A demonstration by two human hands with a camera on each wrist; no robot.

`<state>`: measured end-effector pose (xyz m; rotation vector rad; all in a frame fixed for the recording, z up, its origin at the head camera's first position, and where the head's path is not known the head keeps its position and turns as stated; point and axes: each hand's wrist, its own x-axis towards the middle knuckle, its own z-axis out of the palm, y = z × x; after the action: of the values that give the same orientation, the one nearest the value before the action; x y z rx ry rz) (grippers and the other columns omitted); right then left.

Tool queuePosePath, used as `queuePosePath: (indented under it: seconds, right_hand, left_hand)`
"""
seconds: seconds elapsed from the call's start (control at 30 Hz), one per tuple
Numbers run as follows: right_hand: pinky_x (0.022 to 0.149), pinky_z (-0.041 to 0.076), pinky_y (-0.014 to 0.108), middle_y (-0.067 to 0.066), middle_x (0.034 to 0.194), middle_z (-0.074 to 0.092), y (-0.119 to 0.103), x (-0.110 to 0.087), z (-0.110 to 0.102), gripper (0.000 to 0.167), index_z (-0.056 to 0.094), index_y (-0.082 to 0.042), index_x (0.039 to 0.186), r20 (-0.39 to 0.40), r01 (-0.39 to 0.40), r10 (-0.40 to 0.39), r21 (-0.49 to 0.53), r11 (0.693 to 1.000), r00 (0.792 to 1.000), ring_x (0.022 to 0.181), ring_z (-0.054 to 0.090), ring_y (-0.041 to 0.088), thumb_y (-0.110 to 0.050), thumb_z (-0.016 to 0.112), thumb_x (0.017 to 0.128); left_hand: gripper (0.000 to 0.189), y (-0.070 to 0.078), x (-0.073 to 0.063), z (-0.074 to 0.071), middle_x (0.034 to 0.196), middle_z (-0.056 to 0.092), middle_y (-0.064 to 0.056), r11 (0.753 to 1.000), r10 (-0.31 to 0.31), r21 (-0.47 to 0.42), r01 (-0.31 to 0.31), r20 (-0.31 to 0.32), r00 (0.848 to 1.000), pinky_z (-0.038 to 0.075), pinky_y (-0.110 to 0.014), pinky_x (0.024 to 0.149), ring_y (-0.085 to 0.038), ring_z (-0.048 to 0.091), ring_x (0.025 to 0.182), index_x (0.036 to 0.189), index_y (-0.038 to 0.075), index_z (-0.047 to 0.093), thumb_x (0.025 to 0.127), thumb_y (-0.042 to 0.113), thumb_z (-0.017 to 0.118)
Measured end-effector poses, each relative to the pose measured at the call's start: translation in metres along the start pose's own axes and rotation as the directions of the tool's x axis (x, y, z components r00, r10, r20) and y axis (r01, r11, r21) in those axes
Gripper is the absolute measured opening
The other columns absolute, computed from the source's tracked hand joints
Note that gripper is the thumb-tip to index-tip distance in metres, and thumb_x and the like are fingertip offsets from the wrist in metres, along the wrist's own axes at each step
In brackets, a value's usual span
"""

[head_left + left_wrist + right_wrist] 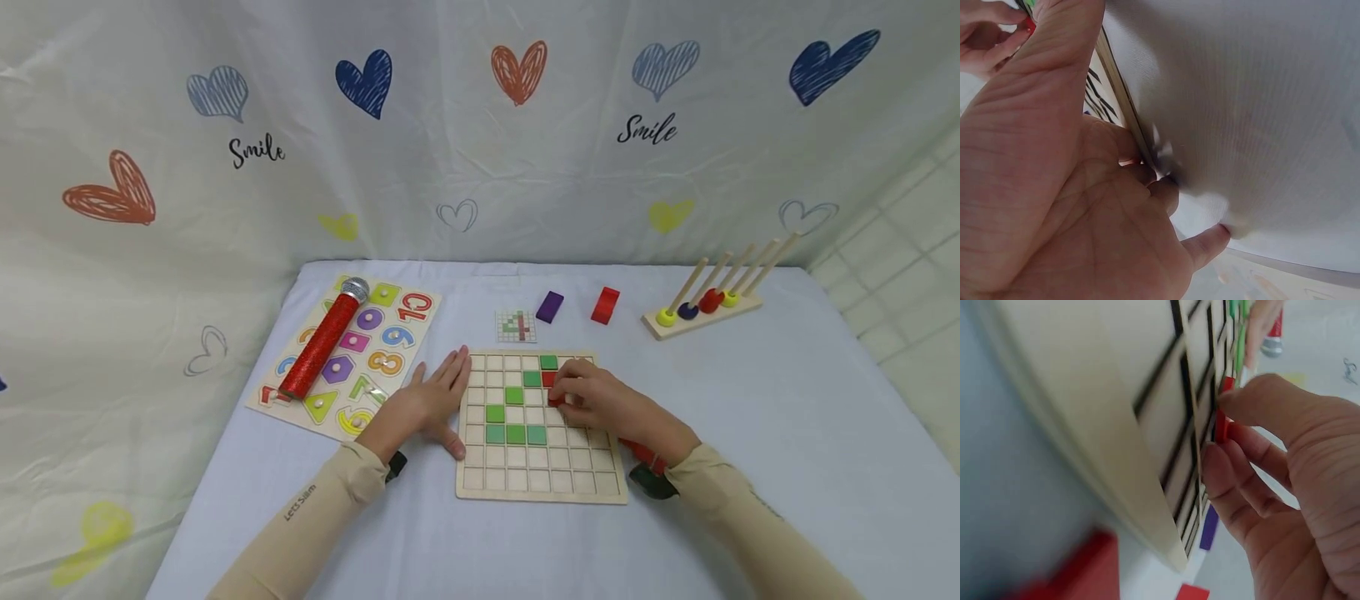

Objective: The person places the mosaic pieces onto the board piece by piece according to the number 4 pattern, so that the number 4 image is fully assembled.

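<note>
A wooden grid board (540, 490) lies in the middle of the table, with several green tiles (495, 413) and a red tile (549, 379) in its squares. My right hand (607, 404) is over the board's right part. Between its thumb and fingers it pinches a red square tile (1222, 425), held at the grid in the right wrist view. My left hand (426, 406) rests along the board's left edge, fingers stretched out and thumb spread toward the lower corner. A small printed pattern card (506, 327) lies just beyond the board.
Past the board lie a purple block (550, 307) and a red block (605, 305). A peg stand (660, 329) with colored beads stands at back right. To the left, a number puzzle board (345, 396) carries a red microphone (322, 346). Something red (637, 451) lies beneath my right wrist.
</note>
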<state>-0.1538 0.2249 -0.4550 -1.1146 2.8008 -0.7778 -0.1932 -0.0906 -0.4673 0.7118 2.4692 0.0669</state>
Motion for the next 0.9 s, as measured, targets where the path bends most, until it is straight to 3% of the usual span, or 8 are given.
queuePosePath:
  seconds: [0.1, 0.3, 0.63, 0.9]
  right_hand:
    - [0.077, 0.061, 0.024, 0.005, 0.108, 0.067, -0.002, 0.003, 0.003, 0.015, 0.080, -0.008, 0.100, -0.016, 0.020, -0.020, -0.016, 1.000, 1.000, 0.098, 0.060, 0.016, 0.004, 0.079, 0.091]
    - [0.078, 0.062, 0.027, 0.005, 0.107, 0.068, -0.007, 0.006, 0.003, 0.014, 0.081, -0.008, 0.096, -0.023, -0.019, 0.019, -0.017, 1.000, 1.000, 0.098, 0.062, 0.018, 0.004, 0.081, 0.090]
    - [0.086, 0.065, 0.034, 0.008, 0.120, 0.072, -0.015, -0.002, -0.011, 0.014, 0.081, -0.008, 0.109, 0.066, -0.052, 0.052, 0.002, 0.999, 0.996, 0.107, 0.068, 0.022, -0.004, 0.080, 0.095]
    - [0.091, 0.066, 0.043, 0.014, 0.129, 0.070, -0.019, -0.015, -0.030, 0.021, 0.079, -0.006, 0.116, 0.030, -0.115, 0.115, 0.012, 0.993, 0.993, 0.112, 0.071, 0.027, -0.005, 0.080, 0.094]
  left_hand:
    - [0.158, -0.003, 0.006, 0.004, 0.179, -0.025, -0.008, 1.000, 0.004, -0.004, -0.004, 0.000, 1.000, -0.006, -0.068, 0.133, -0.025, -0.019, 0.169, 0.171, 0.009, -0.012, 0.067, 0.067, 0.092]
    - [0.158, -0.003, 0.006, 0.004, 0.179, -0.025, -0.008, 1.000, 0.007, -0.012, -0.007, 0.004, 1.000, -0.007, -0.068, 0.133, -0.025, -0.019, 0.169, 0.171, 0.009, -0.013, 0.068, 0.067, 0.092]
    - [0.159, -0.002, 0.007, 0.004, 0.179, -0.025, -0.007, 1.000, -0.001, -0.008, 0.001, 0.008, 1.000, -0.007, -0.068, 0.133, -0.025, -0.019, 0.169, 0.171, 0.010, -0.013, 0.067, 0.067, 0.092]
    - [0.157, -0.001, 0.004, 0.001, 0.179, -0.026, -0.008, 1.000, -0.003, -0.003, 0.004, 0.020, 1.000, -0.006, -0.067, 0.134, -0.025, -0.019, 0.169, 0.171, 0.009, -0.014, 0.069, 0.065, 0.092]
